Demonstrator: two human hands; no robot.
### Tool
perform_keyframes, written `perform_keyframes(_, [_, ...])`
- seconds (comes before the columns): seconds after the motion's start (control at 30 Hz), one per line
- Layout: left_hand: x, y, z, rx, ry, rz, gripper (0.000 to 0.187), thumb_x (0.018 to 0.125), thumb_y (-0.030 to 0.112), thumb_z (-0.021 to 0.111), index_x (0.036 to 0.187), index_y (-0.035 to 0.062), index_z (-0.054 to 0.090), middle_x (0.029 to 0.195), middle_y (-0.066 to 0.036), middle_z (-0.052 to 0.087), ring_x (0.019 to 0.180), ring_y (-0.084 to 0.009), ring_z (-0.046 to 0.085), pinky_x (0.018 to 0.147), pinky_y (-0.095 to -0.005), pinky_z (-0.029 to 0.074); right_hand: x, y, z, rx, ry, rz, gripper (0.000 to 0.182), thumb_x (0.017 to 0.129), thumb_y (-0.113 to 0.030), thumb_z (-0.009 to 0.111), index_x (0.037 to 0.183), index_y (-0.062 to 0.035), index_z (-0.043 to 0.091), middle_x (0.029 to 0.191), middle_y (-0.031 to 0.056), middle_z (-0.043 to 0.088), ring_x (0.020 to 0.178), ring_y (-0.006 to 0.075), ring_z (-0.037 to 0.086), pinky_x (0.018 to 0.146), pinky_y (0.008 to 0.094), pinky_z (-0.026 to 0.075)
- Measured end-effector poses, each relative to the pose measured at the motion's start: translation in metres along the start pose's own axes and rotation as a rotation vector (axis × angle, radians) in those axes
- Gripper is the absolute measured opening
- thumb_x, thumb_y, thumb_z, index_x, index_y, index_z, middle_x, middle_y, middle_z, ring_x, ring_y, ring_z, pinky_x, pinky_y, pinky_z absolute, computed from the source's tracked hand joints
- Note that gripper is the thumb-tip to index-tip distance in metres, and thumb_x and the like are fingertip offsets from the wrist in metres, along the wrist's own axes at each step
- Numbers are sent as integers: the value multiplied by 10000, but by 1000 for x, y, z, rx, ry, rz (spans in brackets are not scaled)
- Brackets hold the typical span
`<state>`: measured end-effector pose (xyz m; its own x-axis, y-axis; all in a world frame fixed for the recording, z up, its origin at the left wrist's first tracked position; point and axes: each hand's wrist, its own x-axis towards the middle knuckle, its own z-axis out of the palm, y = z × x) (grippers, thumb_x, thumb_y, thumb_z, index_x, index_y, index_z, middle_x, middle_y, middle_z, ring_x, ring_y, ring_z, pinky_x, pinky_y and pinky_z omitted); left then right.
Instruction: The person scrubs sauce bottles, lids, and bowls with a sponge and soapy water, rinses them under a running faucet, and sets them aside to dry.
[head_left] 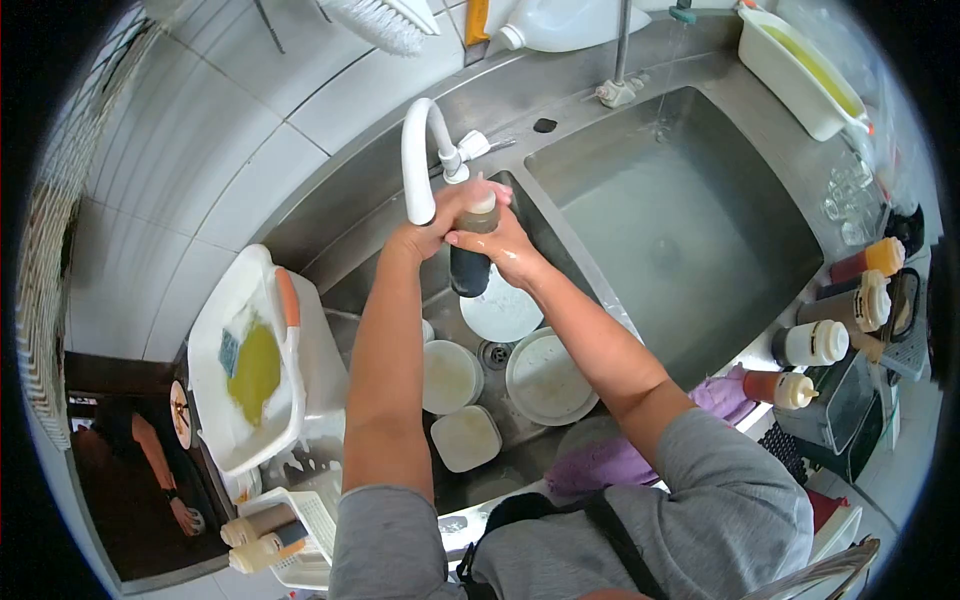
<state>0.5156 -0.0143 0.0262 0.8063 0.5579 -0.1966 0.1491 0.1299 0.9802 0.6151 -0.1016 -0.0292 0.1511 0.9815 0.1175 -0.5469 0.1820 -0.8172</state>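
Note:
Over the left sink basin, both hands are wrapped round a squeeze bottle (470, 268), dark at its lower end, with a pale top. My left hand (440, 222) grips it from the left, close under the white curved faucet (414, 165). From the right, my right hand (508, 246) closes round the bottle; a little foam shows on it. Below them in the basin are a white plate (502, 305), a round white container (450, 378), a squarish white container (466, 440) and a round white dish (550, 378).
Cloudy water fills the right basin (680, 240), with a thin stream running in. At left stands a white tub (240, 445) with yellow-green liquid. Several sauce bottles (815, 343) line the right edge near a purple cloth (600, 465). Another person's hand (183, 517) shows lower left.

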Motion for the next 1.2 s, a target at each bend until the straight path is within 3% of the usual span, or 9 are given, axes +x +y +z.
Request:
perform_keyframes(0.07, [3,0,-1,192,-43,89,355,775,268,749,1029,43,643,1158,-51,605,1113,-186,549,973,-335,417,2,-2,-8,5,-40,32,577,705,-114,793,1196,-34,502,1102,70,579,1028,173,559,925,327,436])
perform_keyframes(0.3, [8,-22,33,104,288,200,265,763,154,734,987,42,647,1188,-95,593,1096,-180,537,954,-351,408,7,13,-17,4,39,4,611,677,11,735,1237,-48,497,1134,57,578,1036,156,559,919,303,443])
perform_keyframes(0.5, [-16,-41,82,562,1093,501,329,755,114,707,1054,11,613,1125,-128,602,1083,-240,541,967,-378,391,8,26,-5,69,-72,-21,457,808,4,661,1232,-84,513,1176,36,566,1061,154,551,922,283,445])
perform_keyframes(0.67, [-40,-64,78,489,1020,637,410,869,286,639,1176,34,539,1258,-111,508,1185,-243,474,1018,-398,354,-3,15,9,-111,-128,-152,507,716,30,709,1180,-82,538,1284,49,523,1149,160,512,986,326,412])
perform_keyframes(0.73, [-48,-61,77,-116,806,642,497,951,462,490,1241,58,495,1304,-90,465,1237,-226,435,1037,-379,341,-5,9,12,-301,-146,-298,543,670,58,718,1165,-85,545,1302,67,517,1181,170,497,1014,342,389])
perform_keyframes(0.9, [-22,-87,42,-485,866,534,474,966,482,438,1222,88,505,1235,-64,527,1168,-195,513,972,-345,420,-9,1,23,-239,-107,-307,584,584,126,675,1112,-97,559,1385,109,449,1260,239,463,1045,338,357])
perform_keyframes(1.0, [-9,-111,-10,-1030,212,435,291,973,292,396,1059,73,567,984,-65,629,940,-203,638,815,-370,531,-14,-4,23,-388,-162,-331,581,583,103,681,1116,-93,556,1325,117,493,1243,249,480,1037,336,365])
perform_keyframes(1.1, [-10,-68,-1,-759,724,21,259,947,271,422,1001,73,580,953,-79,632,866,-199,650,745,-355,552,-13,-5,20,-489,-206,-302,583,593,83,691,1130,-93,549,1269,109,529,1218,260,499,1023,339,385])
perform_keyframes(1.2, [-24,-49,9,-781,666,105,208,922,220,453,994,67,574,943,-83,631,838,-199,650,704,-344,555,-5,-7,18,-594,-165,-237,598,575,84,708,1122,-91,542,1249,106,536,1224,291,486,1032,366,390])
